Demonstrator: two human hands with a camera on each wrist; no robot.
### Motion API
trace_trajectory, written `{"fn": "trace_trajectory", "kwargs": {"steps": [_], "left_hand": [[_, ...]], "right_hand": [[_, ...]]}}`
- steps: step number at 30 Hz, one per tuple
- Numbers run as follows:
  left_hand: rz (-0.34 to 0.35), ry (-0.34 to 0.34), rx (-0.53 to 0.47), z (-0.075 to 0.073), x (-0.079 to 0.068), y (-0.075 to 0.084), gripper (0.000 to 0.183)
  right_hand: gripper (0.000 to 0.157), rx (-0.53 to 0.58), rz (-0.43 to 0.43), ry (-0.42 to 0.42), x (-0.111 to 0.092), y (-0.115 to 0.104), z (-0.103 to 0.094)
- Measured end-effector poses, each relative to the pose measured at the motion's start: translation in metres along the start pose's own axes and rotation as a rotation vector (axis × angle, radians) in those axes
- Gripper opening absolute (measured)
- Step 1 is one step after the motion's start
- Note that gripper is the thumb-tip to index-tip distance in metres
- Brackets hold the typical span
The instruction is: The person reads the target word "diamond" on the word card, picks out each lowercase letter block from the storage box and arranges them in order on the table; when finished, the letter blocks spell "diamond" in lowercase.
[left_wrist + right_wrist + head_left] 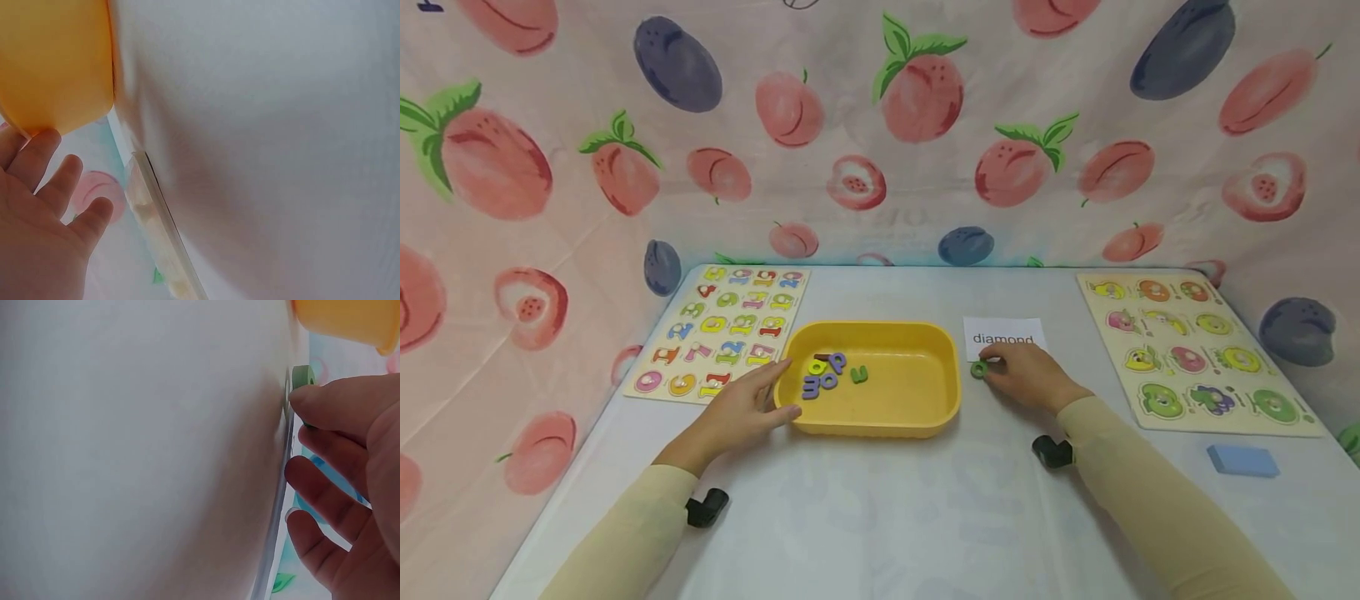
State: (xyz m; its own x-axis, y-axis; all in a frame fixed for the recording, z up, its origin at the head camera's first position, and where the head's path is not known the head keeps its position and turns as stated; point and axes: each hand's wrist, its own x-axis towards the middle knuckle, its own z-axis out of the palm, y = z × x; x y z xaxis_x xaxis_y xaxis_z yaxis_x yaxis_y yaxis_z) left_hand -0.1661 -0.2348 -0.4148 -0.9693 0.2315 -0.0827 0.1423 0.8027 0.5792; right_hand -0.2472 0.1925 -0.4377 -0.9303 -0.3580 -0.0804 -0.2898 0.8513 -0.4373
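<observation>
My right hand (1026,375) pinches a small green letter (978,369) between thumb and fingers, just below the lower edge of a white card (973,326) printed "diamond". In the right wrist view the green letter (302,376) shows edge-on at the thumb tip, while the other fingers are spread. My left hand (737,417) touches the left end of a yellow tray (880,431), fingers and thumb spread along its rim. Inside the tray's left half lie several loose letters, among them a purple m (810,387), a yellow letter (817,367) and a green letter (859,375).
A number puzzle board (662,387) lies behind my left hand. At the right is a fruit puzzle board (1112,333), with a blue block (1243,461) near its front edge. A fruit-patterned curtain (925,183) hangs along the back of the white table (880,525).
</observation>
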Motion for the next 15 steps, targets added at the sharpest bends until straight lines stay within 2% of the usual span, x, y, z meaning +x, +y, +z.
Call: {"fn": "trace_trajectory", "kwargs": {"steps": [9,15], "left_hand": [[-0.009,-0.004,0.002,0.0000,-0.0003,-0.0003,0.083],[-0.006,-0.004,0.009,0.0001,-0.0002,-0.0009,0.083]], "right_hand": [[0.032,-0.011,-0.014,0.014,-0.0004,-0.0012,-0.0007],[0.036,0.000,0.004,-0.019,0.0025,-0.0026,-0.0018]]}}
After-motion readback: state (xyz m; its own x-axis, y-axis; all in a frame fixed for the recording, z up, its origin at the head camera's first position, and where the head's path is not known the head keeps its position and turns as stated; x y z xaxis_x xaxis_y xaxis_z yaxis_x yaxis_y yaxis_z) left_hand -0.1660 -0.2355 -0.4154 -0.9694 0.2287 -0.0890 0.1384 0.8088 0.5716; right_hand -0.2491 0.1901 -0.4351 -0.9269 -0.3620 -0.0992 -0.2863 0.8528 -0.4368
